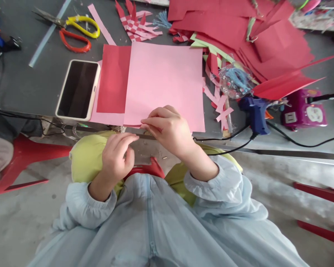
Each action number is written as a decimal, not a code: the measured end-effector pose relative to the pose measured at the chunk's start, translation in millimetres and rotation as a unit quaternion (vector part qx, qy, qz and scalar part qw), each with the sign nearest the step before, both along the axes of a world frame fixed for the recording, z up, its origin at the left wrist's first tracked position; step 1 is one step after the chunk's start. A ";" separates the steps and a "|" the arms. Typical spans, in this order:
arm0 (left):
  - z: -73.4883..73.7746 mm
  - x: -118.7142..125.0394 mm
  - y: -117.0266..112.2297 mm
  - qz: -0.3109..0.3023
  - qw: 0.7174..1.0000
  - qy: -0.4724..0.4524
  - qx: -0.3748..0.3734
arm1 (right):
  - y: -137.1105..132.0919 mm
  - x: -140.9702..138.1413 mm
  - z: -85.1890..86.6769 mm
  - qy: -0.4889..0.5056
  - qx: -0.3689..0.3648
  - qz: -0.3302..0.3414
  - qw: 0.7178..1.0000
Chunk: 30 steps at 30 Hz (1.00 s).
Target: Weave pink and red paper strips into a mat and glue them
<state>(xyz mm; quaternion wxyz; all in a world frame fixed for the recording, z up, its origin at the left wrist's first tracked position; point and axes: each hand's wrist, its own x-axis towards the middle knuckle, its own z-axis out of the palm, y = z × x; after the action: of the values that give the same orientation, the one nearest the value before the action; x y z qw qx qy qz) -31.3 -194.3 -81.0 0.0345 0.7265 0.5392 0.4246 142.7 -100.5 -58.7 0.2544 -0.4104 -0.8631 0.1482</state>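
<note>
A large pink paper sheet point(164, 81) lies at the table's front edge, overlapping a red paper sheet point(113, 79) on its left. My right hand point(169, 129) pinches the pink sheet's near edge between thumb and fingers, left of its middle. Just off the table edge, my left hand point(118, 154) hovers with loosely bent fingers, thumb apart, and nothing visible in it. Another piece of pink paper point(107, 118) shows beneath the red sheet. A phone point(78, 90) with a dark screen lies to the left, touching or nearly touching the papers.
Scissors point(69, 29) with yellow and red handles lie at the back left. Red paper sheets point(278, 40) pile up at the back right. Toward the right are a bag of beads point(236, 79), a blue glue gun point(256, 113) with cables and a purple box point(304, 111).
</note>
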 end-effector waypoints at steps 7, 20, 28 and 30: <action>-1.3 1.5 3.6 0.009 0.998 0.067 0.013 | 5.9 -2.0 11.7 0.022 -0.087 -0.008 0.996; -2.0 1.4 -0.4 0.003 0.994 0.103 0.048 | 10.3 7.4 16.3 -0.008 -0.124 0.000 0.992; -6.6 5.1 1.1 0.020 0.990 0.137 0.031 | 14.1 4.9 21.2 -0.008 -0.153 0.007 0.988; -8.2 5.7 0.4 0.028 0.989 0.143 0.024 | 15.0 5.0 22.5 -0.007 -0.156 0.007 0.988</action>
<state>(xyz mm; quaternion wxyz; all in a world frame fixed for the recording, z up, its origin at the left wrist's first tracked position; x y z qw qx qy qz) -25.6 -193.9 -89.2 -0.0722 0.7651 0.5483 0.3299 147.7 -85.5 -36.2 0.1796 -0.4399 -0.8341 0.2803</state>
